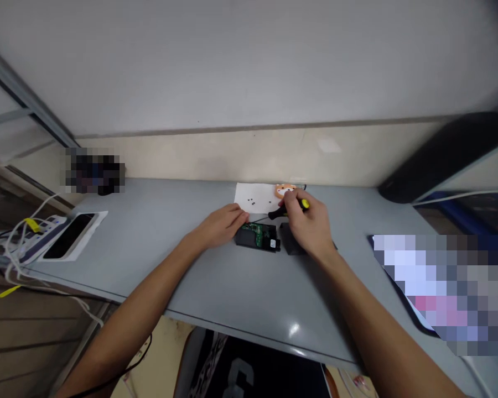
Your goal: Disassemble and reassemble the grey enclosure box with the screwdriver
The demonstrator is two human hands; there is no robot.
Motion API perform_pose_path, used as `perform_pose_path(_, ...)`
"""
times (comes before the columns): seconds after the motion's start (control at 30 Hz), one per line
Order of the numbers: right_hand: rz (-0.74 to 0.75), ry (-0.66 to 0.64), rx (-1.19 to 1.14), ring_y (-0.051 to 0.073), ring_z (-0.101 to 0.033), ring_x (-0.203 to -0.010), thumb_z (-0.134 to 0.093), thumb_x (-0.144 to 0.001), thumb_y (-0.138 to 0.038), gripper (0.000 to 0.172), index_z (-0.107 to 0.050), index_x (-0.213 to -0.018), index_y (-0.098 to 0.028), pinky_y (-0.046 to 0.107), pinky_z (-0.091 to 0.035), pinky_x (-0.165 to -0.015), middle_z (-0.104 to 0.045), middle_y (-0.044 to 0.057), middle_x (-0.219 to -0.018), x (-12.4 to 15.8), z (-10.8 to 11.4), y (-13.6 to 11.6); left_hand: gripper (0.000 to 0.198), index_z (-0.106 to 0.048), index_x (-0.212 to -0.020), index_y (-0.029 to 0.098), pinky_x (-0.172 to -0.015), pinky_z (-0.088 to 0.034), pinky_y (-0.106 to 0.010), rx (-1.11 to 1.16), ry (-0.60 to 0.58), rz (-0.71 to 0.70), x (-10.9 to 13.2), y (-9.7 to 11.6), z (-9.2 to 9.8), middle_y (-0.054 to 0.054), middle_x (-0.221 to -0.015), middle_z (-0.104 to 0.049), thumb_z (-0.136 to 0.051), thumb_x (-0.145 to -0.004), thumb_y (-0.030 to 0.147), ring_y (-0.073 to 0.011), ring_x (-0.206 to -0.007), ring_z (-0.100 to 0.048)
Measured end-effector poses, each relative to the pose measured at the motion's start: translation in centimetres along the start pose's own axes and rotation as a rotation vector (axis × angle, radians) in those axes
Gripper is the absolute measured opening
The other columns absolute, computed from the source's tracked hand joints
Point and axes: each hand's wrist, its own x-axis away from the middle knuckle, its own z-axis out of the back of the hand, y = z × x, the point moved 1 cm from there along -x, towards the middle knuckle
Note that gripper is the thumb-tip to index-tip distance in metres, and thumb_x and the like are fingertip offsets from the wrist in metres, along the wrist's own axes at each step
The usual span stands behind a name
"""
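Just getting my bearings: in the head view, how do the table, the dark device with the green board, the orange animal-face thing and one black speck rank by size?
1. Table
2. Device with the green board
3. Orange animal-face thing, partly hidden by the right hand
4. Black speck

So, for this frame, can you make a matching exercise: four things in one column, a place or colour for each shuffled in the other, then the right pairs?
Things:
1. screwdriver
2. small dark pieces
3. circuit board
4. animal-faced ornament

Place or colour:
A. green
B. orange and white
C. in the right grip
D. scattered on the white sheet

Pairs: 1-C; 2-D; 3-A; 4-B
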Motion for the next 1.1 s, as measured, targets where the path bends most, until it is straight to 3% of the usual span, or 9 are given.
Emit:
perform_pose_path(0.63, -0.005, -0.013, -0.014, 0.017, -0.059, -0.075, -0.051, -0.100, -0.049, 0.041, -0.064, -0.073, -0.021, 0.031, -0.043, -0.072, -0.067, 0.002, -0.077, -0.02, -0.03, 0.10, 0.053, -0.066, -0.111, 0.020, -0.102, -0.050, -0.040, -0.048, 0.001, 0.008, 0.10, 0.10, 0.19, -0.009, -0.112, -0.068, -0.021, -0.112, 0.048, -0.0222, -0.110, -0.062)
perform_pose_path(0.93, -0.021, 0.024, -0.003, 0.015, -0.054, -0.068, -0.052, -0.099, -0.043, 0.038, -0.060, -0.070, -0.021, 0.032, -0.042, -0.072, -0.066, 0.001, -0.074, -0.28, 0.59, -0.49, 0.053, -0.067, -0.111, 0.020, -0.099, -0.051, -0.040, -0.057, -0.020, 0.001, 0.20, 0.37, 0.49, -0.009, -0.112, -0.069, -0.021, -0.112, 0.047, -0.0220, -0.107, -0.063)
perform_pose_path(1.1, -0.009, -0.018, 0.011, 0.016, -0.057, -0.073, -0.051, -0.100, -0.048, 0.040, -0.063, -0.073, -0.021, 0.030, -0.041, -0.071, -0.065, 0.000, -0.074, -0.04, 0.07, -0.04, 0.050, -0.065, -0.114, 0.020, -0.100, -0.050, -0.039, -0.052, 0.002, 0.017, 0.14, 0.29, 0.20, -0.010, -0.115, -0.069, -0.024, -0.111, 0.048, -0.0219, -0.109, -0.064)
